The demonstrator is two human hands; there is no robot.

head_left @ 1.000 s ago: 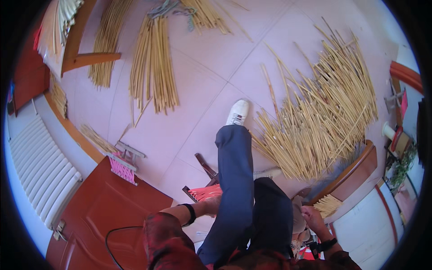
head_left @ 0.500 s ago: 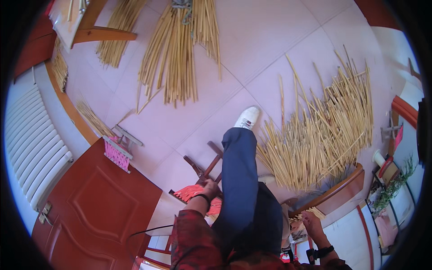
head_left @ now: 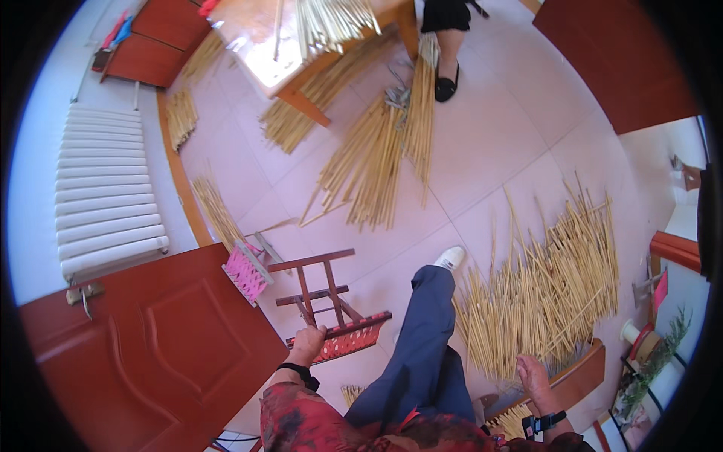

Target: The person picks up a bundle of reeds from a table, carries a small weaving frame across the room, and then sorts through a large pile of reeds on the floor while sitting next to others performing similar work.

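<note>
My left hand [head_left: 307,344] is closed on the edge of a dark wooden folding stool [head_left: 326,292]. The stool has a red woven seat [head_left: 352,343] and is lifted in front of my left side, legs spread away from me. My right hand [head_left: 532,374] hangs on the other side of my legs, fingers loosely bent and holding nothing that shows. Beside it are a brown wooden board [head_left: 581,383] and a wide pile of straw-coloured stalks [head_left: 538,297].
Tied stalk bundles [head_left: 376,169] lie ahead, by a table [head_left: 256,45] bearing more stalks. A person's foot in a black shoe [head_left: 446,85] stands near it. At left are a pink-seated folding stool [head_left: 245,275], a red-brown door [head_left: 158,339] and a white radiator [head_left: 109,192].
My left hand has raised the folding stool and turned it outward, left of my leg. The view has shifted, bringing the table and a person's leg into sight. My right hand has moved forward.
</note>
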